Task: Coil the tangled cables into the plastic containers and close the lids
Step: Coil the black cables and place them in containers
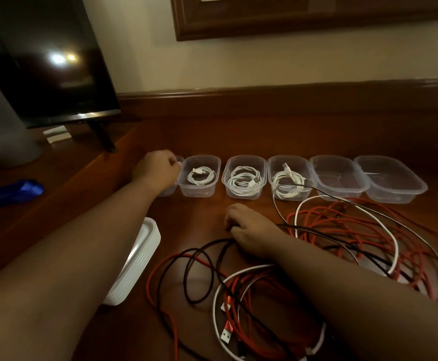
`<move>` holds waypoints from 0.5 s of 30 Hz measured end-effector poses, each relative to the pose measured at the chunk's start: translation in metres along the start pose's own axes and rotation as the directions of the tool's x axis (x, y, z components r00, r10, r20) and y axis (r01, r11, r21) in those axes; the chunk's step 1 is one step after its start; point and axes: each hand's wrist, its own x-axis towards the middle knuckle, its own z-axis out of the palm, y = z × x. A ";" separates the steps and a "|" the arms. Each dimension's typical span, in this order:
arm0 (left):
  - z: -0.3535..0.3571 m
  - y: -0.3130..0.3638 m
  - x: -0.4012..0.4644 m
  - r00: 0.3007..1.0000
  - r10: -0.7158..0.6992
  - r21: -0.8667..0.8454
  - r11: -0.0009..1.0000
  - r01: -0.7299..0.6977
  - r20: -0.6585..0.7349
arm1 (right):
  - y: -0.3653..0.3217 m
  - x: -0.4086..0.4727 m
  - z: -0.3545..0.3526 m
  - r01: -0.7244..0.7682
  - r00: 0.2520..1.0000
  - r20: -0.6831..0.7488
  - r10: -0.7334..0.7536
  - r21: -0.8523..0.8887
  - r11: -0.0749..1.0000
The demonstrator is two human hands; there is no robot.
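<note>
A row of clear plastic containers stands on the wooden desk. My left hand (158,169) rests over the leftmost container (167,192), hiding most of it; its fingers are curled down into it. Beside it, three containers (199,178) (244,179) (289,178) each hold a coiled white cable. Two containers at the right (339,178) (391,182) hold nothing. A tangle of red, black and white cables (264,282) lies in front. My right hand (249,230) presses down on the tangle, fingers closed on a black cable (212,246).
A stack of white lids (139,256) lies under my left forearm. A television (43,61) stands at the back left, a grey cylinder (1,126) beside it. A blue object (12,191) lies at the left. A wooden ledge and wall bound the desk behind.
</note>
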 end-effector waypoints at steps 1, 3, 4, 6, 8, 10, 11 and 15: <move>-0.004 0.006 -0.012 0.999 0.050 -0.054 0.997 -0.051 -0.019 | 0.000 -0.002 -0.003 -0.009 1.000 0.010 0.009 -0.005 1.000; -0.016 0.020 -0.038 0.978 0.206 -0.170 0.965 -0.200 0.017 | -0.003 -0.005 -0.008 -0.011 0.999 0.038 0.012 -0.045 0.999; -0.024 0.028 -0.053 0.945 0.310 -0.211 0.935 -0.284 0.100 | -0.005 -0.007 -0.010 -0.009 0.998 0.058 0.014 -0.077 0.997; -0.041 0.045 -0.085 0.789 0.487 -0.213 0.873 -0.438 0.375 | -0.008 -0.011 -0.014 -0.026 0.997 0.069 0.039 -0.173 0.985; -0.055 0.054 -0.113 0.620 0.490 -0.146 0.841 -0.521 0.613 | -0.014 -0.022 -0.021 -0.065 0.998 0.008 0.069 -0.227 0.972; -0.064 0.052 -0.131 0.561 0.433 -0.082 0.836 -0.542 0.705 | -0.024 -0.039 -0.028 -0.101 0.993 -0.080 0.086 -0.209 0.973; -0.068 0.049 -0.138 0.558 0.411 -0.045 0.831 -0.554 0.721 | -0.030 -0.050 -0.032 -0.116 0.988 -0.119 0.096 -0.179 0.977; -0.093 0.047 -0.158 0.618 0.423 -0.048 0.848 -0.529 0.663 | -0.053 -0.094 -0.039 -0.134 0.970 -0.194 0.150 0.094 0.987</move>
